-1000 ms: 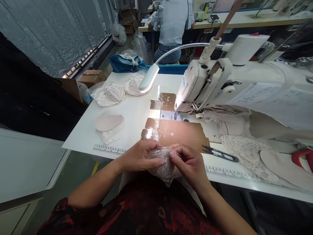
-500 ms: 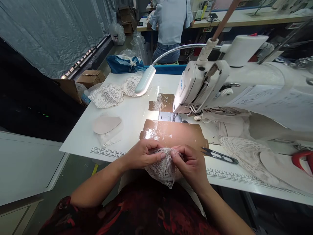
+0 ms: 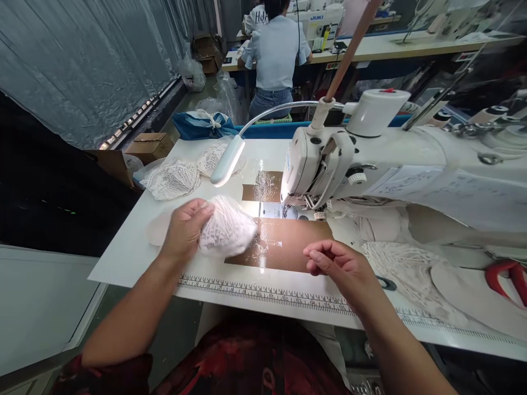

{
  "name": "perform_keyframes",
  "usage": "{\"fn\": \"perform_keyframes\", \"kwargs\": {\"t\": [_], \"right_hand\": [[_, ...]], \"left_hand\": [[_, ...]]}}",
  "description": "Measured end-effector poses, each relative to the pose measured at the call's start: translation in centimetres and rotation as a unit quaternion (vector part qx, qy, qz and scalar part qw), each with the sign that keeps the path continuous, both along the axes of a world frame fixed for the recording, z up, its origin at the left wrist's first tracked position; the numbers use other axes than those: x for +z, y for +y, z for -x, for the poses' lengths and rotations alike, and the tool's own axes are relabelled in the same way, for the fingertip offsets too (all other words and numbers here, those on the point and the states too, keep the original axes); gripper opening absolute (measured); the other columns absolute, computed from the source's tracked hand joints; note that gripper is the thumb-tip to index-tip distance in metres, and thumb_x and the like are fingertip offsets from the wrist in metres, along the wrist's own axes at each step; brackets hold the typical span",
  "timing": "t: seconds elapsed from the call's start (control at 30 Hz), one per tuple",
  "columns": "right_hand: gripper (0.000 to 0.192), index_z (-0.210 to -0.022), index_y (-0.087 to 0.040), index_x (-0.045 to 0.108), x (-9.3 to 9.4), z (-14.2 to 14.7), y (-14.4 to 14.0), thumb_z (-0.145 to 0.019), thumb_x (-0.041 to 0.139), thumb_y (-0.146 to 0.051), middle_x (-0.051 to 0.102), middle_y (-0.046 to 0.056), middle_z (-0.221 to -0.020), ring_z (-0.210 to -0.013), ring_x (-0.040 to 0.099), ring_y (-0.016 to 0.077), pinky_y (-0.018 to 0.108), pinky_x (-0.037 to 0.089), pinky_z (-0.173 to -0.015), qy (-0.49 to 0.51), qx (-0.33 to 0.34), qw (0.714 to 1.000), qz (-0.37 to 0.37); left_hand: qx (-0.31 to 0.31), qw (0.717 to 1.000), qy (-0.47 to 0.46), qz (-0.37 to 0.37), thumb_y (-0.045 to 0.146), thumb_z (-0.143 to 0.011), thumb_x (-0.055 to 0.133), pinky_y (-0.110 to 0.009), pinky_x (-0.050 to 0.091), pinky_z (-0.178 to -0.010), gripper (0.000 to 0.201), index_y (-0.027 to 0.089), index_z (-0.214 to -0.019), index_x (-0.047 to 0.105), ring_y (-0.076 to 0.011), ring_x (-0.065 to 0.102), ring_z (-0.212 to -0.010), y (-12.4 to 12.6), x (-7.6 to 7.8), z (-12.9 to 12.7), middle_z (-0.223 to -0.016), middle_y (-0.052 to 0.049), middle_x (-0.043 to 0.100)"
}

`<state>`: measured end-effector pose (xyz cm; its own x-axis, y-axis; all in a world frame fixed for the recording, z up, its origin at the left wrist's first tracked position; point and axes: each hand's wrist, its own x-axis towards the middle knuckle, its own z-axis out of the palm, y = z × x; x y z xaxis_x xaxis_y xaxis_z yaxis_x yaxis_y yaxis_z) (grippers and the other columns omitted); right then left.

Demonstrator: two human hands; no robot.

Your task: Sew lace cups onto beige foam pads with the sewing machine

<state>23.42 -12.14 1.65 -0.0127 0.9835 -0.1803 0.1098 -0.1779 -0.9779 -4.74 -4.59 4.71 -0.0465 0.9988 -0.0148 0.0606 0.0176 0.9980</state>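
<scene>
My left hand (image 3: 184, 229) grips a white lace cup piece (image 3: 228, 226) and holds it over the left part of the sewing table (image 3: 135, 247), just above a pale foam pad (image 3: 155, 230). My right hand (image 3: 340, 266) hovers over the table's front edge with fingers loosely curled and nothing in them. It hides most of the black thread snips (image 3: 387, 283). The sewing machine head (image 3: 313, 164) stands behind both hands.
More lace pieces (image 3: 173, 178) lie at the table's far left under a gooseneck lamp (image 3: 226, 160). Lace and foam cups (image 3: 411, 263) pile at the right, beside red-handled scissors (image 3: 508, 272). A ruler strip (image 3: 263, 293) runs along the front edge. Another person (image 3: 275, 55) sits with their back turned at a far bench.
Both hands held the lace piece together near my lap. Now the left hand alone has carried it up and left over the table; the right hand has let go.
</scene>
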Motion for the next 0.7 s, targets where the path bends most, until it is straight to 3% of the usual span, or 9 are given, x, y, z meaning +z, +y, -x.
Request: {"fn": "perform_keyframes", "kwargs": {"t": [0.03,0.1,0.17,0.2,0.23,0.37,0.5,0.6,0.7], "right_hand": [[0.026,-0.084,-0.019,0.065,0.1,-0.4,0.2,-0.08,0.063,-0.045,0.064,0.002,-0.068,-0.064,0.059,0.0146,0.028,0.049,-0.062,-0.021,0.003,1.0,-0.006],[0.024,-0.086,-0.021,0.066,0.5,-0.7,0.9,-0.082,0.06,-0.043,0.065,0.002,-0.071,-0.066,0.06,0.0161,0.028,0.048,-0.06,-0.078,0.022,0.996,-0.026],[0.022,-0.089,-0.022,0.067,0.9,-0.6,2.0,-0.084,0.056,-0.04,0.067,0.002,-0.075,-0.066,0.061,0.017,0.028,0.045,-0.057,-0.162,0.056,0.984,-0.053],[0.021,-0.091,-0.023,0.068,1.0,-0.5,2.6,-0.085,0.053,-0.037,0.068,0.002,-0.077,-0.067,0.061,0.0174,0.028,0.044,-0.057,-0.209,0.072,0.973,-0.069],[0.021,-0.092,-0.024,0.068,1.1,-0.3,3.3,-0.086,0.051,-0.034,0.069,0.002,-0.079,-0.069,0.061,0.018,0.029,0.043,-0.058,-0.255,0.087,0.959,-0.086],[0.028,-0.095,-0.023,0.069,0.8,0.7,5.4,-0.088,0.042,-0.021,0.069,0.004,-0.086,-0.083,0.06,0.0207,0.031,0.043,-0.069,-0.384,0.13,0.905,-0.128],[0.033,-0.098,-0.02,0.067,-0.6,1.5,5.7,-0.088,0.037,-0.01,0.065,0.006,-0.092,-0.081,0.057,0.0181,0.029,0.042,-0.07,-0.467,0.17,0.855,-0.15],[0.032,-0.098,-0.017,0.066,-1.2,2.0,5.3,-0.084,0.04,-0.005,0.063,0.007,-0.095,-0.086,0.055,0.0192,0.029,0.042,-0.074,-0.535,0.189,0.808,-0.158],[0.038,-0.109,-0.017,0.064,-1.3,2.4,5.1,-0.084,0.039,-0.003,0.063,0.009,-0.104,-0.091,0.055,0.021,0.031,0.043,-0.078,-0.578,0.198,0.779,-0.144]], "left_hand": [[0.024,0.991,0.11,-0.071,0.035,-0.081,0.062,-0.024,0.037,-0.055,0.022,0.018,-0.07,0.054,-0.0109,0.045,-0.057,0.8,0.3,0.0,-0.062,0.002,0.05],[0.011,0.924,0.333,-0.187,0.031,-0.087,0.054,-0.026,0.036,-0.059,0.025,0.018,-0.065,0.052,-0.0131,0.043,-0.06,2.0,0.2,-1.5,-0.062,0.0,0.047],[-0.081,0.834,0.492,-0.237,0.022,-0.087,0.046,-0.03,0.038,-0.064,0.025,0.017,-0.063,0.051,-0.0171,0.047,-0.066,2.7,-1.0,-4.4,-0.065,-0.004,0.05],[-0.145,0.79,0.551,-0.225,0.016,-0.087,0.043,-0.033,0.039,-0.068,0.022,0.016,-0.068,0.054,-0.0203,0.051,-0.072,2.7,-1.9,-6.1,-0.07,-0.007,0.054],[-0.177,0.777,0.562,-0.219,0.012,-0.085,0.042,-0.034,0.04,-0.069,0.021,0.015,-0.069,0.055,-0.0222,0.052,-0.073,2.7,-2.8,-7.8,-0.07,-0.009,0.056],[-0.252,0.75,0.573,-0.213,0.006,-0.08,0.042,-0.036,0.04,-0.064,0.019,0.011,-0.074,0.059,-0.0267,0.055,-0.073,1.1,-5.2,-12.1,-0.07,-0.013,0.058],[-0.318,0.715,0.576,-0.234,0.011,-0.084,0.041,-0.039,0.042,-0.067,0.023,0.008,-0.077,0.063,-0.0256,0.054,-0.07,0.2,-4.2,-11.6,-0.072,-0.015,0.059],[-0.348,0.755,0.508,-0.224,0.021,-0.091,0.039,-0.038,0.045,-0.073,0.031,0.011,-0.082,0.066,-0.0226,0.055,-0.073,1.1,-2.8,-9.9,-0.075,-0.012,0.061],[-0.363,0.804,0.424,-0.206,0.025,-0.093,0.041,-0.037,0.047,-0.08,0.03,0.015,-0.098,0.068,-0.023,0.058,-0.09,2.2,-2.8,-8.7,-0.102,-0.013,0.066]]}}
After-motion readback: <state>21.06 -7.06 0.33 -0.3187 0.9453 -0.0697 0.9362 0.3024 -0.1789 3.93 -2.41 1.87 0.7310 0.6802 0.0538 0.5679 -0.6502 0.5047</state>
